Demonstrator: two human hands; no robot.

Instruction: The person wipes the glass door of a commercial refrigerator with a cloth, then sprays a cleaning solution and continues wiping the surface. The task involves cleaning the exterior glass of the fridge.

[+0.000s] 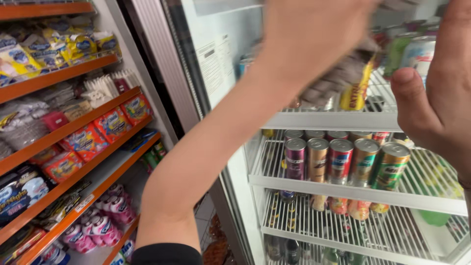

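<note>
I face an open drinks fridge. My left hand [309, 34] reaches up and in over the upper wire shelf [333, 120]. Its fingers are blurred and partly hidden, just above a yellow and black can [357, 91]; whether they grip anything is unclear. My right hand [441, 103] is raised at the right edge with the thumb spread from the palm, holding nothing I can see. It is next to a white and red can [418, 54] and a green can [396, 51] on that same shelf.
A row of slim cans [340, 159] lines the front of the middle shelf [358, 191], and bottles stand lower down. The glass fridge door [216, 59] is swung open to the left. Orange shop shelves [64, 132] with snack packs and pink packs [98, 223] fill the left side.
</note>
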